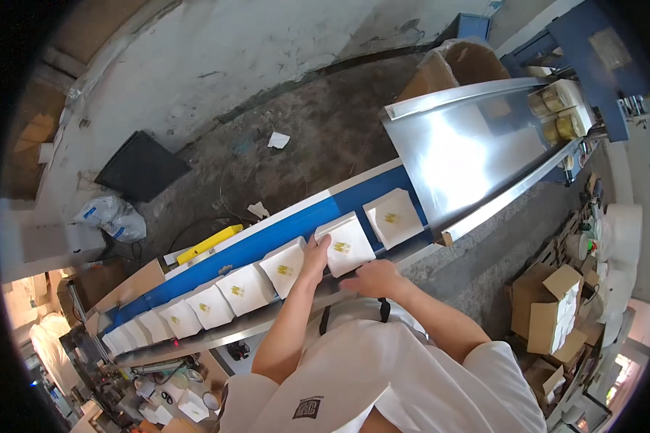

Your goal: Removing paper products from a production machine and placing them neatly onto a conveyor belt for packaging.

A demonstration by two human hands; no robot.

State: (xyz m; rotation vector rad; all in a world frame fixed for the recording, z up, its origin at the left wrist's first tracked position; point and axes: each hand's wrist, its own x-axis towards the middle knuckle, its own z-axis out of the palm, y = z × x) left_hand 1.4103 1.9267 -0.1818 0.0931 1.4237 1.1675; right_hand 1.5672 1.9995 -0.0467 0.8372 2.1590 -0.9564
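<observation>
A row of white napkin stacks with gold prints lies along the blue conveyor belt (310, 217). My left hand (315, 261) is closed on the left edge of one napkin stack (344, 245), its thumb on top. At the near right corner of that stack is my right hand (377, 280), its fingers curled in; whether they grip anything is hidden. Just to the right sits another napkin stack (393, 219), slightly apart. To the left of my left hand stands a napkin stack (283, 267), followed by several more down the belt.
A shiny metal chute (462, 155) adjoins the belt's right end. Beyond it stands a large cardboard box (455, 65). A yellow bar (209, 244) runs along the belt's far side. At the right is an open carton (552, 307) with white packs; a dark panel (142, 166) rests on the floor.
</observation>
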